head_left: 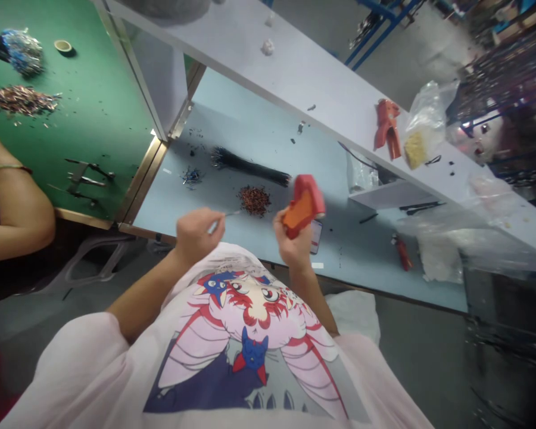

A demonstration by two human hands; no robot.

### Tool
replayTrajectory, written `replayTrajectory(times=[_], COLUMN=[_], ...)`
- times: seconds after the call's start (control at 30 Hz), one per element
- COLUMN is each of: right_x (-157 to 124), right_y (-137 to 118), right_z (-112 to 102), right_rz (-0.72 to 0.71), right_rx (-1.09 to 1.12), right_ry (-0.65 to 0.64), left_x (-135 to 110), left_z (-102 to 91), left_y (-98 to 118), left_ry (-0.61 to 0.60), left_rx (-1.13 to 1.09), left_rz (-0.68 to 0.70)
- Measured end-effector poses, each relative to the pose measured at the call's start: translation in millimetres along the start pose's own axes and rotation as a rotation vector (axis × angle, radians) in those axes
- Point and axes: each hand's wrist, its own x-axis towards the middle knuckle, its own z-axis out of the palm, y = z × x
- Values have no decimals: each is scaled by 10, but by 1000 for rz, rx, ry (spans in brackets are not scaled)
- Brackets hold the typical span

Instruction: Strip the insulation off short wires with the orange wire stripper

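My left hand [199,234] is closed in a pinch on a short, thin piece that looks like a wire [232,213], its light tip pointing right. In my right hand [295,244] is a red-and-orange hand tool that looks like a wire stripper [301,208], blurred and held above the bench. Between the hands lies a pile of small copper-coloured pieces [254,201]. Behind it stretches a bundle of black wires [252,167]. Farther left sits a small heap of dark and silvery bits [192,176]. A phone-like object [315,236] is partly hidden behind my right hand.
A white shelf [330,89] crosses above the blue bench [232,107], carrying another red tool [387,128] and a yellow block [414,149]. A small red tool [402,252] lies at right. A co-worker's arm [20,199] rests by the green table [89,77].
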Motion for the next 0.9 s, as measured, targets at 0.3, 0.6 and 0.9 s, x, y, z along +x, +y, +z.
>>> replayTrajectory(times=[0.3,0.6,0.9], right_x=[647,547,385], right_y=[688,1164,1213], right_z=[-148,22,-1], right_rz=[66,310,285], right_rx=[-361,-421,-250], right_ry=[39,-79,8], left_x=[-23,35,110], left_z=[2,258,288], left_y=[-299,-169,-123], left_ry=[-33,4,-96], left_rx=[-333,-551,-551], left_rz=[-589,-648,-621])
